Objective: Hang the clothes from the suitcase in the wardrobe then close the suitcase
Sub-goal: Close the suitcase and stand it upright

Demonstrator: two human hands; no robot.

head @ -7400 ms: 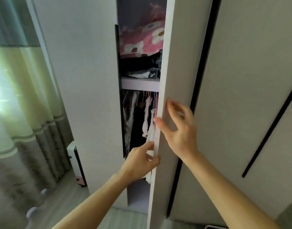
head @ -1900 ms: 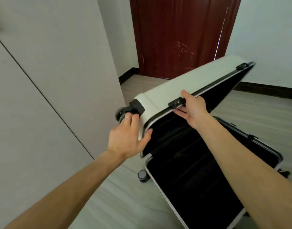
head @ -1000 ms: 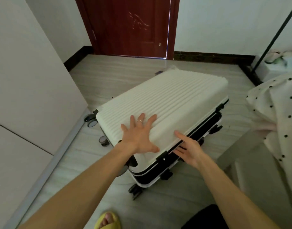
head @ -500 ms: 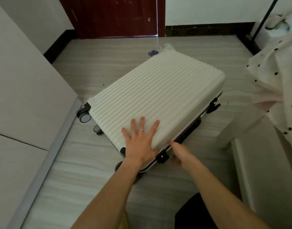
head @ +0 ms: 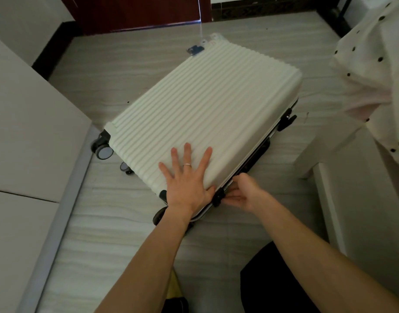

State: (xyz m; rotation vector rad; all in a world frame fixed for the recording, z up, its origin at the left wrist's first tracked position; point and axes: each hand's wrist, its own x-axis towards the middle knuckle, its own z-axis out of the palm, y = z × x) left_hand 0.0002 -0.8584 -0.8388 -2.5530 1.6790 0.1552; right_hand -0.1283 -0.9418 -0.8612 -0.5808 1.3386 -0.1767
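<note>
The white ribbed suitcase [head: 205, 105] lies flat on the floor with its lid down on the base. My left hand [head: 187, 181] rests flat on the lid near the closest corner, fingers spread and straight. My right hand [head: 243, 193] is at the suitcase's near side, its straight fingertips touching the black latch [head: 217, 196] at the seam, the thumb up by the lid's edge. A second black latch [head: 287, 119] shows farther along the same side. The white wardrobe front [head: 24, 114] stands on the left with its doors shut. No clothes are visible.
A bed with a white polka-dot cover [head: 374, 64] fills the right side. A dark red door [head: 137, 12] is at the back. The suitcase wheels [head: 102, 150] point toward the wardrobe. A small blue item [head: 195, 49] lies behind the suitcase.
The wardrobe door was closed, then the suitcase lid came down. In the last second my left hand stayed pressing the lid while my right hand moved onto the near latch.
</note>
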